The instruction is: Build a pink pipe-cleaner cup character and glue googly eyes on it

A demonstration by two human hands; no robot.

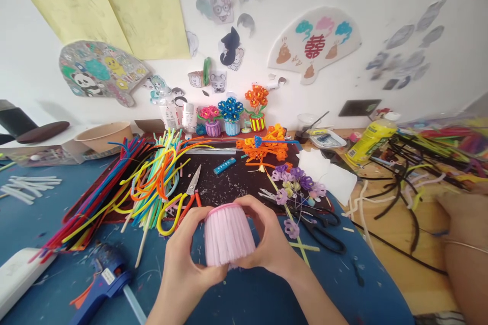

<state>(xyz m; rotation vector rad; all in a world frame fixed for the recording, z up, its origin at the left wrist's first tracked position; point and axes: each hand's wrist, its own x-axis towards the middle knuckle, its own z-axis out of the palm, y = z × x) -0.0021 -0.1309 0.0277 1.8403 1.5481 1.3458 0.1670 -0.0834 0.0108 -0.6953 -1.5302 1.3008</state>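
Between my two hands is a small pale-pink pot, covered in upright pipe cleaners with a darker pink band round one end. It is held up over the front of the blue mat. My left hand grips its left side, thumb at the lower edge and fingers near the pink band. On the opposite side my right hand is closed round it in the same way. Yellow-handled scissors lie just beyond my left hand. Purple pipe-cleaner flowers and black-handled scissors are beyond and right of my right hand.
Bundled pipe cleaners lie at left, near a blue glue gun. Finished flower pots stand along the wall. Orange pipe-cleaner flowers and a yellow bottle are farther back. Another person's arm rests at the right.
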